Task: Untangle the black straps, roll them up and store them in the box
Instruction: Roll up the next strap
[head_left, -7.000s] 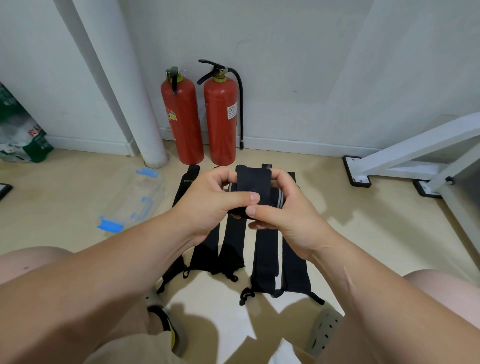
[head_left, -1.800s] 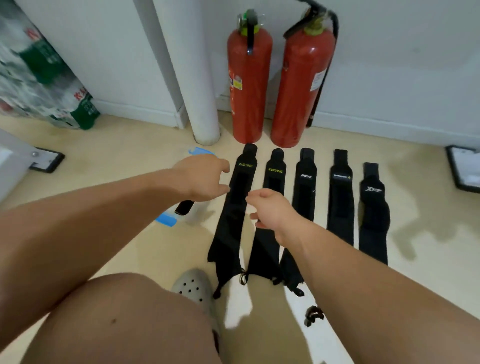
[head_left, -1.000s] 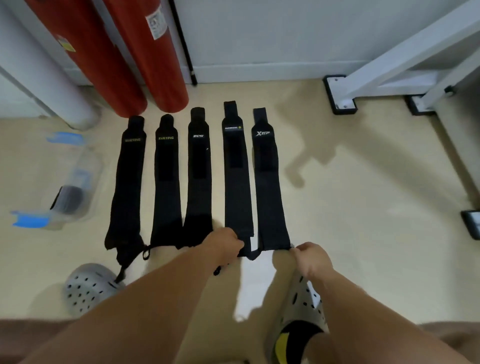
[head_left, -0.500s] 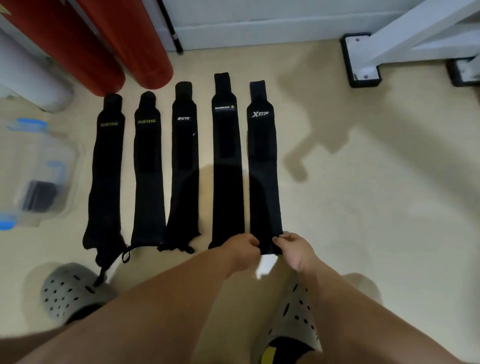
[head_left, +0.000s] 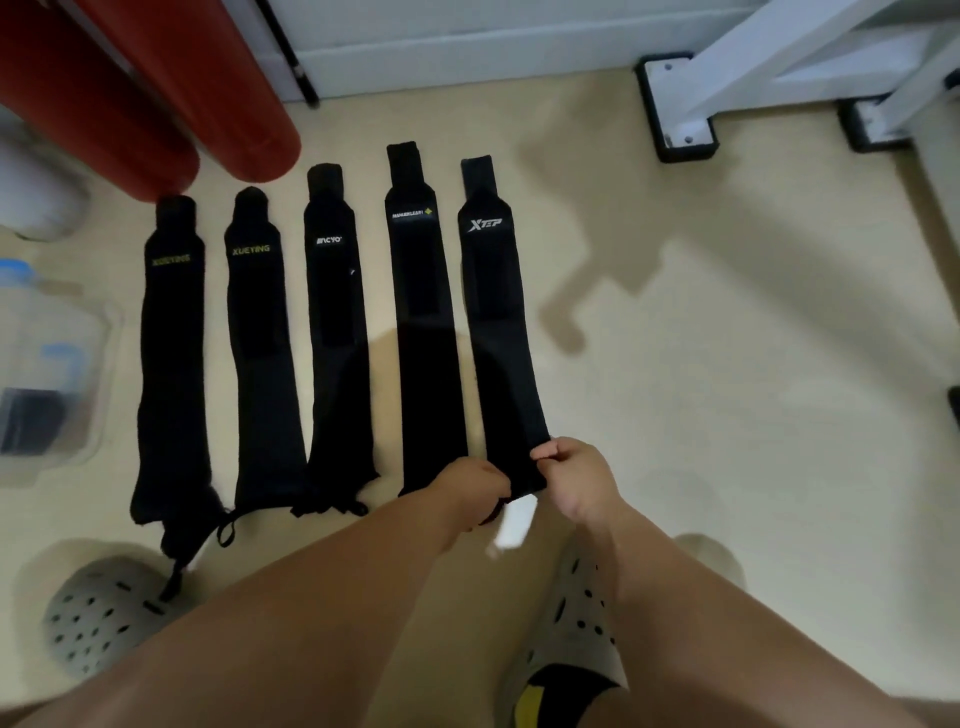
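A pale beige floor, smooth and slightly glossy, fills the view; a white baseboard runs along the wall at 12 o'clock; a bright patch of light lies on the floor just below the hands.

Two red fire extinguishers stand against the wall at 11 o'clock, side by side; one white column meets the floor at 10 o'clock; a white frame slants in at 1 o'clock on two black feet.

Five black straps lie flat and parallel on the floor from 10 to 12 o'clock, narrow tabs toward the wall, each with a small logo near the far end; none crosses another, though thin loops trail from the near ends of the three on the left.

One clear box with blue clips sits at 9 o'clock, blurred, well apart from the hands; one dark rolled strap shows inside it.

The XTEP strap is the rightmost of the five; the left hand has its fingers curled and pinches the near end at its left corner; the right hand pinches the right corner between thumb and curled fingers; both sit just below centre.

Two grey perforated clogs show at 7 and 5 o'clock.
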